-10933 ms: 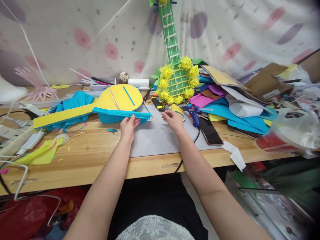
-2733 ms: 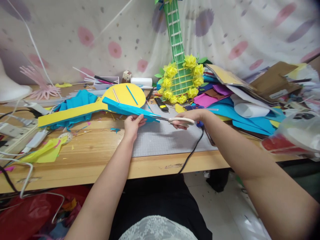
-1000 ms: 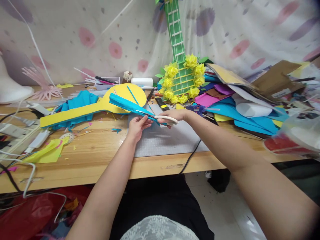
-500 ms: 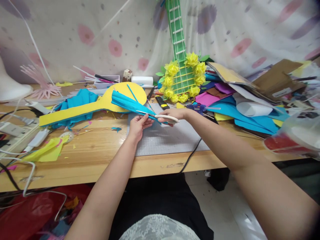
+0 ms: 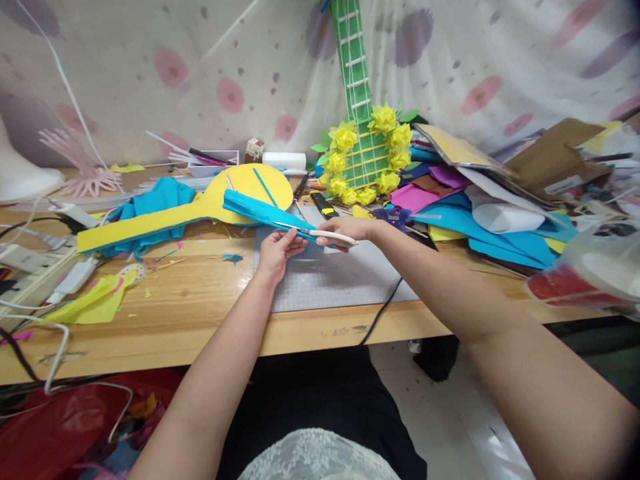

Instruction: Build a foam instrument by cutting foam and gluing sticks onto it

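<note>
A folded strip of blue crepe paper point(image 5: 255, 206) slants above the grey cutting mat point(image 5: 320, 280), its far end over the yellow guitar-shaped cutout point(image 5: 250, 183). My left hand point(image 5: 280, 253) pinches the strip along its lower edge, thumb on top. My right hand point(image 5: 343, 232) is closed round the pale handles of the scissors point(image 5: 337, 238). Their blades point left and lie along the paper, close to my left fingertips. How far the blades stand apart is hard to make out.
Behind stands a green paper guitar point(image 5: 357, 87) ringed with yellow flowers. Crumpled blue paper point(image 5: 155, 203) lies at the left, near a power strip point(image 5: 35, 273). Piled coloured sheets point(image 5: 510, 233) and a glue gun point(image 5: 393, 217) are at the right. A black cable point(image 5: 383, 313) crosses the table's front edge.
The blue strip's upper part looks narrower and flatter against the scissors than before. Both hands stay in nearly the same place.
</note>
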`<state>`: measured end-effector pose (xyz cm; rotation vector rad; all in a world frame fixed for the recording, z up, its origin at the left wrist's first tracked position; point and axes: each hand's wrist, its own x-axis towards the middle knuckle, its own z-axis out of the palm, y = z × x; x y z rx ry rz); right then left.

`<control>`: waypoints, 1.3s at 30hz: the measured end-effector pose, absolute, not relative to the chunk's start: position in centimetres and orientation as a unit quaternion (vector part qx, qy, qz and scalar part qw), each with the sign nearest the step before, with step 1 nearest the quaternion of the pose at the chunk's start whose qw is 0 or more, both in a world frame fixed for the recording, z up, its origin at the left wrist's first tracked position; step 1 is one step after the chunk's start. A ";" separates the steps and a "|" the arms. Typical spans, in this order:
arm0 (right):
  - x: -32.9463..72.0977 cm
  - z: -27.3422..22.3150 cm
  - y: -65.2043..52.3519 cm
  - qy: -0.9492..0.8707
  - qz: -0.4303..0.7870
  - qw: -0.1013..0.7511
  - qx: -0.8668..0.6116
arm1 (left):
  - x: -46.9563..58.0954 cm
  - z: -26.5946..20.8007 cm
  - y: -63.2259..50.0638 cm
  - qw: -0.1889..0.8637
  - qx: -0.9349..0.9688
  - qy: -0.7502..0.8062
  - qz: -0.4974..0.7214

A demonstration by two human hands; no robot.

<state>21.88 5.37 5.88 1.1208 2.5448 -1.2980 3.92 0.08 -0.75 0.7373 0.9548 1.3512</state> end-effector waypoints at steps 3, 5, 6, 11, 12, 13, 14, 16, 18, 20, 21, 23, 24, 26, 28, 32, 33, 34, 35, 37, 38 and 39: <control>21.9 5.8 5.3 0.823 -0.436 0.042 0.362 | 4.0 -0.7 0.0 0.622 0.317 0.409 0.587; 21.9 5.7 5.3 0.819 -0.442 0.045 0.362 | 4.1 -0.7 -0.1 0.626 0.319 0.403 0.586; 21.9 5.7 5.4 0.817 -0.446 0.045 0.362 | 4.2 -0.7 -0.1 0.628 0.321 0.401 0.585; 21.6 5.7 5.5 0.809 -0.460 0.048 0.363 | 4.3 -0.7 -0.2 0.637 0.321 0.393 0.580; 21.6 5.7 5.5 0.807 -0.462 0.050 0.364 | 4.3 -0.7 -0.2 0.637 0.320 0.395 0.579; 21.5 5.7 5.5 0.806 -0.463 0.051 0.366 | 4.3 -0.7 -0.2 0.637 0.318 0.396 0.579; 21.5 5.7 5.5 0.805 -0.463 0.053 0.368 | 4.3 -0.7 -0.2 0.637 0.317 0.398 0.579; 21.5 5.7 5.5 0.802 -0.462 0.058 0.373 | 4.4 -0.7 -0.3 0.634 0.313 0.402 0.581; 21.4 5.8 5.5 0.802 -0.460 0.062 0.377 | 4.6 -0.7 -0.3 0.631 0.312 0.406 0.583; 21.4 5.7 5.5 0.805 -0.452 0.064 0.379 | 4.7 -0.7 -0.4 0.630 0.312 0.409 0.582; 21.4 5.7 5.6 0.807 -0.448 0.064 0.379 | 4.8 -0.7 -0.4 0.630 0.313 0.408 0.582; 21.4 5.7 5.7 0.812 -0.442 0.062 0.376 | 4.9 -0.8 -0.4 0.630 0.315 0.401 0.586; 21.4 5.7 5.7 0.814 -0.440 0.061 0.375 | 5.0 -0.9 -0.4 0.629 0.316 0.398 0.588; 21.5 5.7 5.7 0.818 -0.434 0.061 0.372 | 5.1 -1.0 -0.3 0.627 0.317 0.393 0.593; 21.5 5.7 5.7 0.822 -0.426 0.063 0.373 | 5.1 -1.0 -0.3 0.627 0.316 0.391 0.595; 21.5 5.8 5.6 0.821 -0.422 0.068 0.378 | 5.3 -1.1 -0.3 0.622 0.312 0.391 0.602; 21.5 5.8 5.6 0.819 -0.425 0.070 0.380 | 5.4 -1.1 -0.3 0.619 0.313 0.392 0.604; 21.5 5.9 5.5 0.816 -0.428 0.072 0.380 | 5.4 -1.1 -0.3 0.616 0.314 0.394 0.606; 21.5 6.0 5.5 0.814 -0.431 0.076 0.381 | 5.5 -1.1 -0.3 0.613 0.315 0.395 0.607; 21.3 6.3 5.5 0.813 -0.433 0.087 0.380 | 5.5 -1.2 -0.3 0.608 0.315 0.399 0.610; 21.2 6.5 5.6 0.813 -0.431 0.095 0.380 | 5.5 -1.3 -0.3 0.607 0.314 0.400 0.611; 21.1 6.7 5.6 0.813 -0.429 0.104 0.380 | 5.6 -1.3 -0.3 0.604 0.313 0.401 0.614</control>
